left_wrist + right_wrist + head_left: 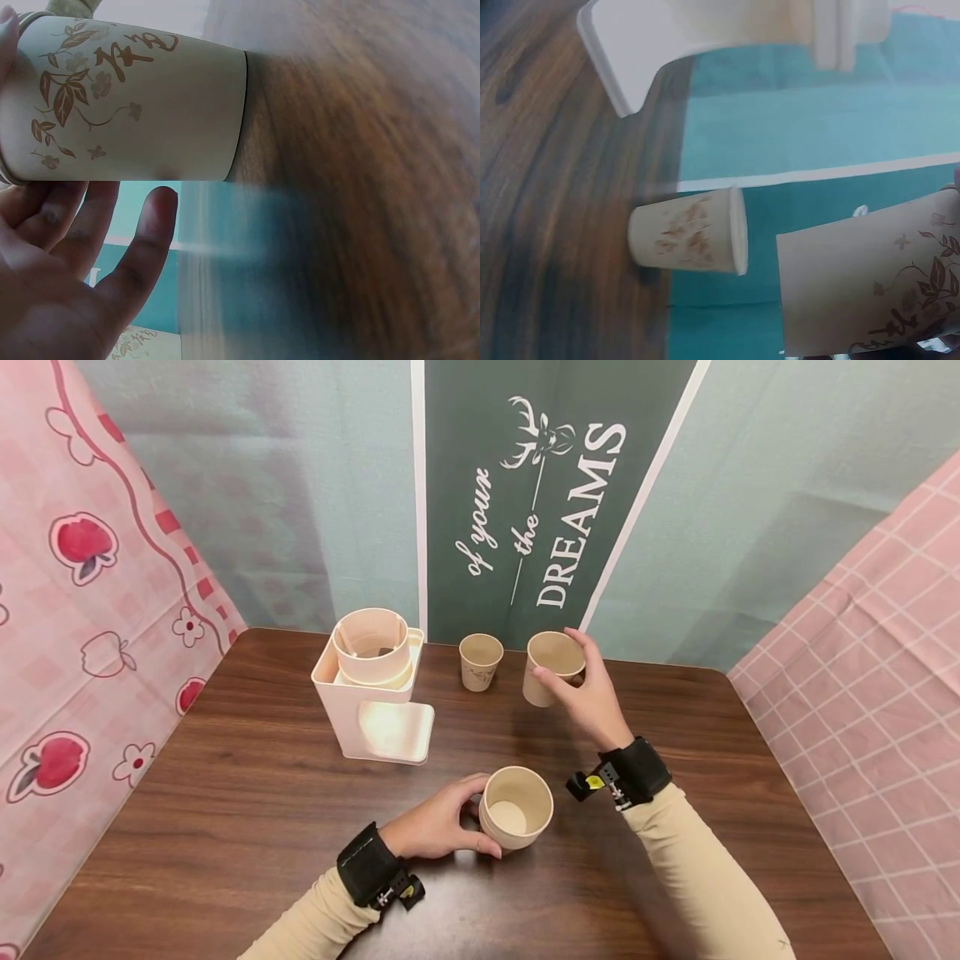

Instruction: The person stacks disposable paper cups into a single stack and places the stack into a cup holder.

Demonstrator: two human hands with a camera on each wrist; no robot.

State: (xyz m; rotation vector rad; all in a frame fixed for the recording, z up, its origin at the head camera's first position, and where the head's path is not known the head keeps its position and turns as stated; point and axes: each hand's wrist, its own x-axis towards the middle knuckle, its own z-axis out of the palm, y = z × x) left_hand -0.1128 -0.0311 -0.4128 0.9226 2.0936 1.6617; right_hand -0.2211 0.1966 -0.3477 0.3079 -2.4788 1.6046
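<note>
My left hand (pixel 442 822) grips a beige paper cup (pixel 525 802) near the middle of the table, thumb on the near side. In the left wrist view this cup (pixel 150 105) shows brown leaves and lettering, its base down at the wood. Farther back, my right hand (pixel 588 693) holds a second paper cup (pixel 542 685) between thumb and fingers. The right wrist view has that cup (pixel 855 277) tilted slightly, its base seemingly off the table. A smaller printed paper cup (pixel 480 664) stands upright to its left, untouched.
A cream-coloured dispenser-like stand (pixel 341 714) with a round open top and a lit lower tray (pixel 397 732) stands at the back left. Behind the wooden table (pixel 225 827) hangs a green curtain (pixel 480 593); pink patterned cloths hang at both sides.
</note>
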